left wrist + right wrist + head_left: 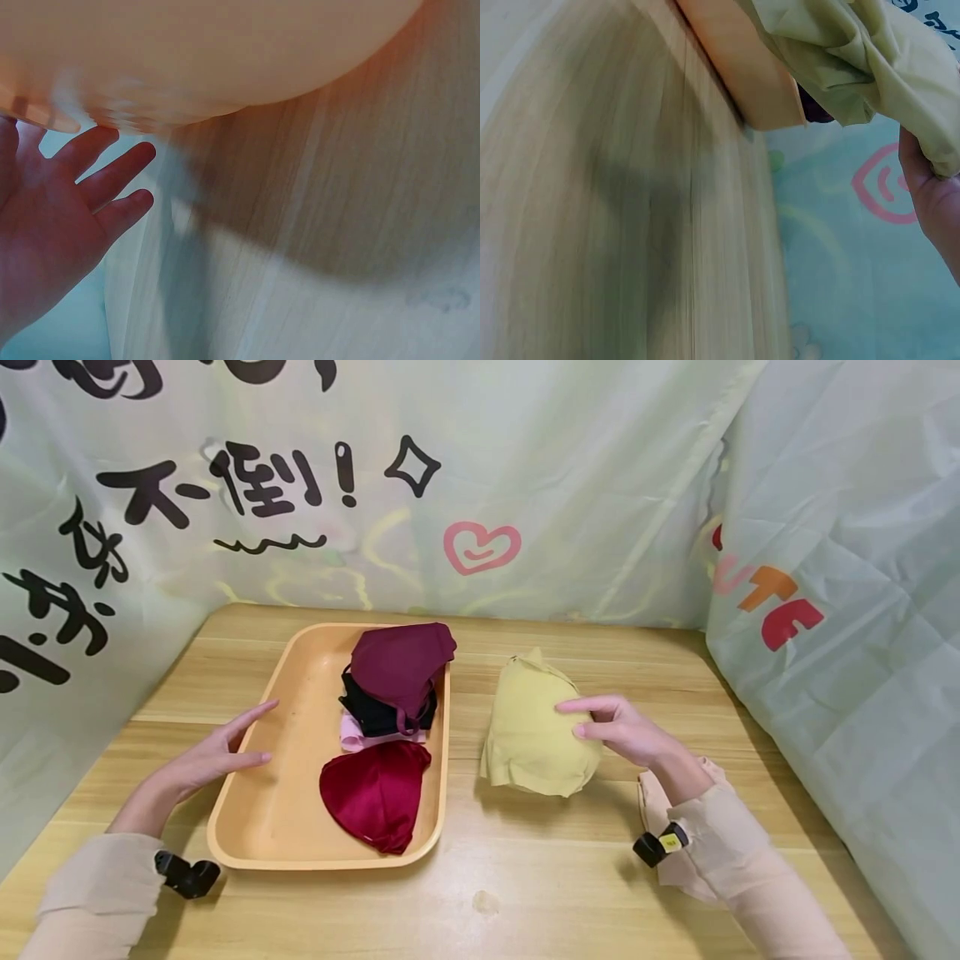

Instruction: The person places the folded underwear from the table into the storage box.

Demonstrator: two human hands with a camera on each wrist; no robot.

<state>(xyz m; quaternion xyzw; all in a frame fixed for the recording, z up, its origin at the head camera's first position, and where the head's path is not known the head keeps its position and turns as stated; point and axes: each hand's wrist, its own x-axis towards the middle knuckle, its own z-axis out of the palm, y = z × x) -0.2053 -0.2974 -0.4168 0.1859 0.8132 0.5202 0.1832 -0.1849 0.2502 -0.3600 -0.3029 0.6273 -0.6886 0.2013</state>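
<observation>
A folded yellow bra (pixel 536 727) hangs a little above the table to the right of the tray. My right hand (pixel 618 727) pinches its right side between thumb and fingers; the right wrist view shows the yellow fabric (pixel 855 60) lifted off the tabletop. My left hand (pixel 217 756) is at the left rim of an orange tray (pixel 273 835), fingers extended, with thumb and index finger reaching over the edge. Seen from the left wrist, its other fingers (pixel 120 169) spread loosely beside the tray's outer wall. Whether they touch it, I cannot tell.
Along the tray's right side lie a dark red folded bra (pixel 378 793), a plum one (pixel 401 664), a black one (pixel 375 714) and a pink piece (pixel 360 735). Another pale pink garment (pixel 656 806) lies under my right forearm. Printed cloth (pixel 585 527) surrounds the wooden table (pixel 562 893).
</observation>
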